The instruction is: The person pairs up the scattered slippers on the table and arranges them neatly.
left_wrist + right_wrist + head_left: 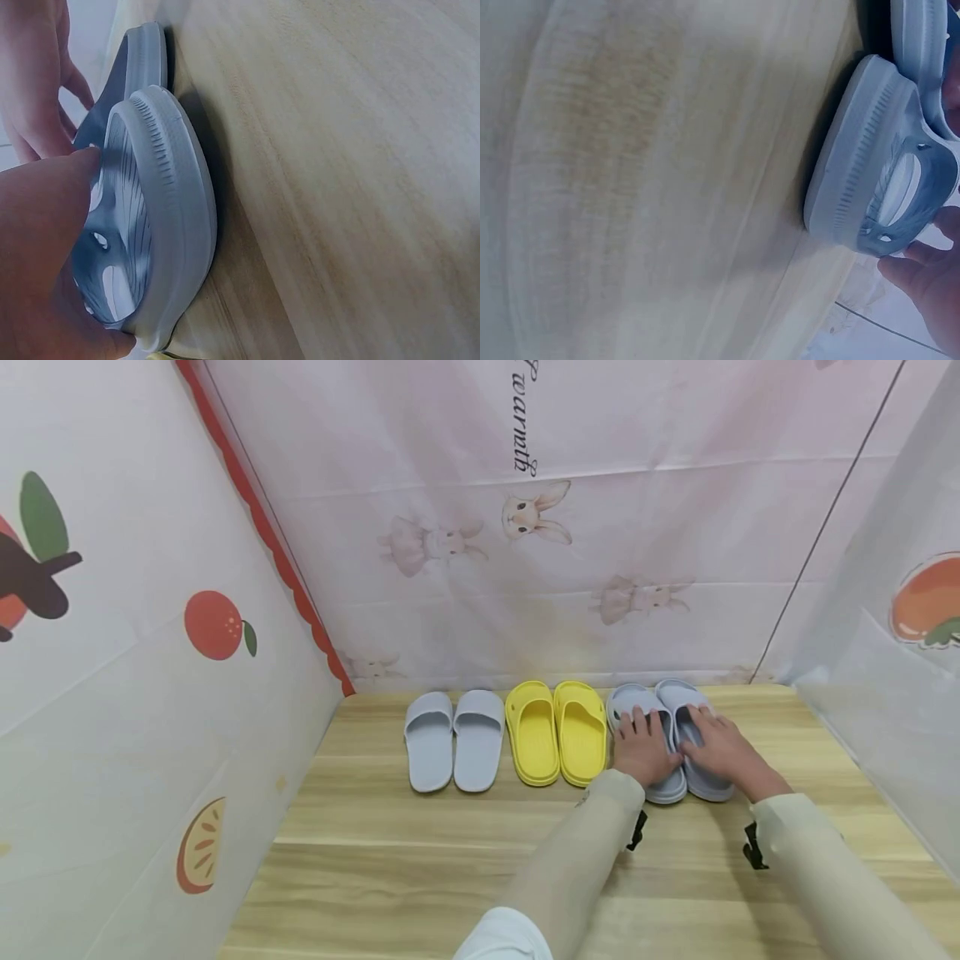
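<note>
A pair of grey-blue clogs stands side by side at the right end of the row in the head view. My left hand [643, 753] lies over the left grey clog [666, 791], its fingers spread toward the toe. In the left wrist view, its thumb and another finger touch opposite edges of that clog [187, 202]. My right hand [726, 750] reaches over the right grey clog [711, 785], fingertips on its upper. The right wrist view shows fingers against the outer side of this clog [855, 161], near the toe. Both clogs sit sole-down on the wooden surface.
Yellow clogs [536, 743] stand just left of the grey-blue pair, and light grey slides [430, 760] stand farther left. Behind the row rises a pink printed back wall [465, 610]. White side walls with fruit prints [120, 693] bound the wood-grain floor [375, 877].
</note>
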The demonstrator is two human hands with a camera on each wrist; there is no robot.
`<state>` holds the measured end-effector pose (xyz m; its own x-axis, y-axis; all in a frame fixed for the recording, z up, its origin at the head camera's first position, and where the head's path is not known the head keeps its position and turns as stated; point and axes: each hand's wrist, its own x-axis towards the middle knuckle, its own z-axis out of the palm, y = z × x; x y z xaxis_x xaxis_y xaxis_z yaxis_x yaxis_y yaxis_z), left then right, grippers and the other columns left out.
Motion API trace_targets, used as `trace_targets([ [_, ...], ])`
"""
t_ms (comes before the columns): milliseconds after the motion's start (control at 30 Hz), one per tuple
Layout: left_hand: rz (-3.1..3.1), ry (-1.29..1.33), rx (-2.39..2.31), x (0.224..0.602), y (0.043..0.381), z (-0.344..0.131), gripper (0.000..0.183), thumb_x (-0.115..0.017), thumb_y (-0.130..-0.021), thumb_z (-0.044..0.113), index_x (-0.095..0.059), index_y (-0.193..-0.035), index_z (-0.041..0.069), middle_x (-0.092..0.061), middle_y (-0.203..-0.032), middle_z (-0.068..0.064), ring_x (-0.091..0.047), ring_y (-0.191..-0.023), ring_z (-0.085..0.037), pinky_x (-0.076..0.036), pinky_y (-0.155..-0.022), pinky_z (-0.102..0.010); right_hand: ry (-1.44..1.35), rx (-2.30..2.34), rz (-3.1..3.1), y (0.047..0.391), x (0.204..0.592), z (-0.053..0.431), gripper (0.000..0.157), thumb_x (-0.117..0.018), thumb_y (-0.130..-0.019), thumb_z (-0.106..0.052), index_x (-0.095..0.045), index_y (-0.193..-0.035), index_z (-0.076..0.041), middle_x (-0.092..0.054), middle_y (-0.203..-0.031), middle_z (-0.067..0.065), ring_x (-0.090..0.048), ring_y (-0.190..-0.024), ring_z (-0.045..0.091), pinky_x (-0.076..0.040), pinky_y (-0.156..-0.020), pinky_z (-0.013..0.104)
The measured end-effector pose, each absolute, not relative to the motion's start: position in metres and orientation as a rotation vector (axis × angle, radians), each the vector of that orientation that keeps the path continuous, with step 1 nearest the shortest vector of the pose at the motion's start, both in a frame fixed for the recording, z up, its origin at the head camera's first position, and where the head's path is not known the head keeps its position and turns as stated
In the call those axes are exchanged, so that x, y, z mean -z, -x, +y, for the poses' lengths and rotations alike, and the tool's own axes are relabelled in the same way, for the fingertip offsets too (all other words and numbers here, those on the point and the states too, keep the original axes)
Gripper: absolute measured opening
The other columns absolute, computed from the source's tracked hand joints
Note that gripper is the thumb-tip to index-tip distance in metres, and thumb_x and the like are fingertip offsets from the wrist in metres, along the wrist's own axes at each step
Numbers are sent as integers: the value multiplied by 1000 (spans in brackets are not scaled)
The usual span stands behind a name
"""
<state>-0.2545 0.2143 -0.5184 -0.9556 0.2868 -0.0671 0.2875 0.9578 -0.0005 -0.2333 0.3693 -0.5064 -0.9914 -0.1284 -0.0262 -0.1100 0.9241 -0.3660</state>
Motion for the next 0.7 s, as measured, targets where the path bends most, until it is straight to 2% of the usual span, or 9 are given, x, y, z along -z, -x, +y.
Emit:
trace_targets([
  [267, 3041, -491, 1, 515, 257, 211, 84, -35, -95, 75, -10, -162, 31, -12, -169, 4, -15, -155, -18, -24, -122, -33, 213, 609, 3038, 233, 504, 376, 82, -52, -103, -37, -11, -158, 8, -12, -161, 36, -15, -141, 63, -17, -111, 74],
  [467, 3033, -534, -13, 504, 254, 205, 81, -36, -96, 74, -15, -162, 31, -16, -168, 3, -19, -154, -17, -30, -120, -35, 191, 576, 3022, 230, 500, 376, 83, -49, -103, -45, -11, -159, 4, -8, -162, 35, -14, -141, 62, -21, -107, 77],
  [567, 3018, -553, -32, 503, 254, 202, 81, -36, -97, 73, -12, -162, 33, -13, -169, 4, -17, -155, -17, -31, -119, -37, 185, 548, 3026, 229, 498, 375, 84, -46, -104, -50, -11, -160, 3, -7, -161, 36, -13, -142, 62, -22, -106, 78],
  [700, 3021, -645, -14, 497, 255, 192, 79, -30, -97, 73, -7, -163, 34, -8, -170, 5, -14, -156, -17, -30, -120, -40, 240, 523, 3075, 227, 492, 368, 81, -45, -105, -50, -15, -159, 3, -8, -161, 37, -11, -144, 60, -18, -110, 75],
])
